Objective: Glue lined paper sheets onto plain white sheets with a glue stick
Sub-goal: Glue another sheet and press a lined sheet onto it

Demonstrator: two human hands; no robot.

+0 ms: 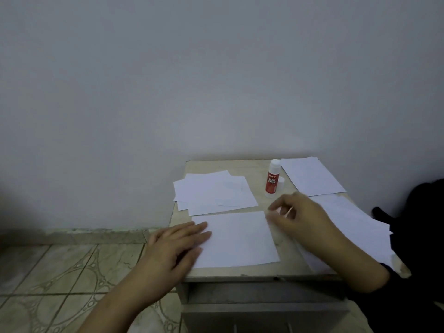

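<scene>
While the left hand [177, 241] presses flat fingers on the plain white rectangular paper sheet [236, 239], the right hand's [298, 215] loosely curled, empty fingers hover below the upright red-and-white glue stick [272, 179]; gripping it seems next.

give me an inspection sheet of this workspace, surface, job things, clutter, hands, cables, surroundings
Surface: small worn table, against the wall.
Job's things: sheet in front; loose pile behind it; sheets far right and near right; glue stick upright.
Clutter: nothing seen.
Hands: left hand flat on the front sheet's left edge; right hand at its right corner, fingers blurred.
Cables: nothing seen.
Surroundings: tiled floor, dark bag at right.
</scene>
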